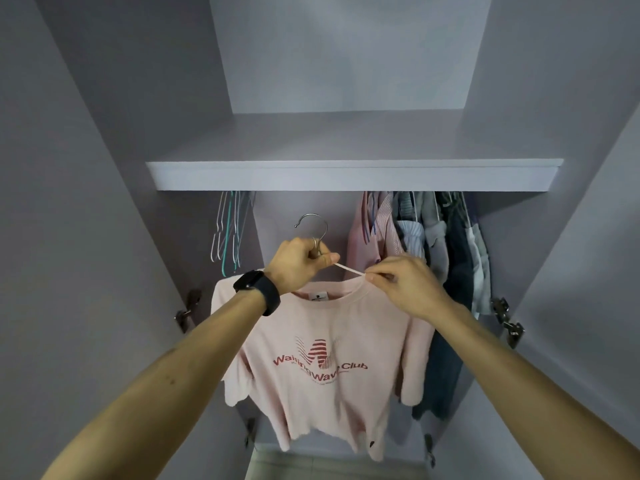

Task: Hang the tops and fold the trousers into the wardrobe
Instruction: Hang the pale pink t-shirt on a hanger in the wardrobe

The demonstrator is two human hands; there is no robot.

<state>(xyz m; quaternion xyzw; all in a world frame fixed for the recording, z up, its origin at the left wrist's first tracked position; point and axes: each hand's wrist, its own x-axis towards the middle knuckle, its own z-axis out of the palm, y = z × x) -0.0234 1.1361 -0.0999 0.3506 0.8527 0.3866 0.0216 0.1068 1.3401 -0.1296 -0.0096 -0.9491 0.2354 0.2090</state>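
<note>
1 pink tee [329, 341] | L hand [299, 263] holds hanger [349, 268] | R hand [405, 284] pinches collar

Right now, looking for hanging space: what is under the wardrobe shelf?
Bare hangers on the left, hung clothes on the right; the shelf edge hides what they hang from.

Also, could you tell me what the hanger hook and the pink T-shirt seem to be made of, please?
The hanger hook: apparently bare polished metal; it is silvery with bright glints. The pink T-shirt: soft matte knit, probably cotton jersey, though the fibre cannot be confirmed; it drapes limply in folds.
</note>
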